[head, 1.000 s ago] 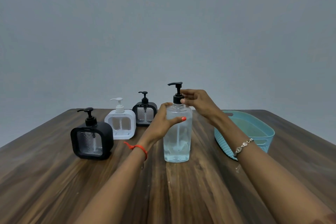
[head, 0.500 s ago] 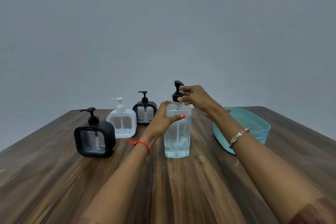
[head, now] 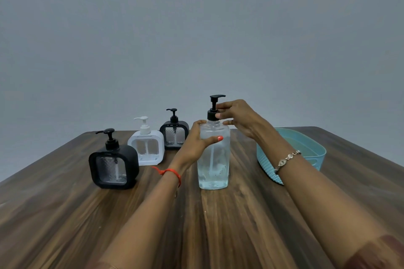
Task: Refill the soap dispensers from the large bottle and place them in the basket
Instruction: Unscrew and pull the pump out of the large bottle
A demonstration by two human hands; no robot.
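A tall clear large bottle (head: 213, 164) with a black pump cap (head: 213, 113) stands upright on the wooden table (head: 240, 225), partly filled with clear liquid. My left hand (head: 196, 144) wraps around its upper body. My right hand (head: 238, 118) pinches the black cap collar with thumb and fingers. To the left stand three square dispensers in a diagonal row: a black dispenser (head: 113, 166) nearest, a white dispenser (head: 147, 148) behind it, and another black dispenser (head: 174, 134) farthest. A turquoise basket (head: 314, 155) lies to the right, partly hidden by my right forearm.
The table's far edge runs just behind the dispensers and basket, with a plain grey wall beyond. Bare wood stretches in front of the bottle between my forearms.
The pump nozzle has turned from pointing left, through facing away, to pointing right, while my right hand stays on the cap. My left hand keeps its hold on the bottle.
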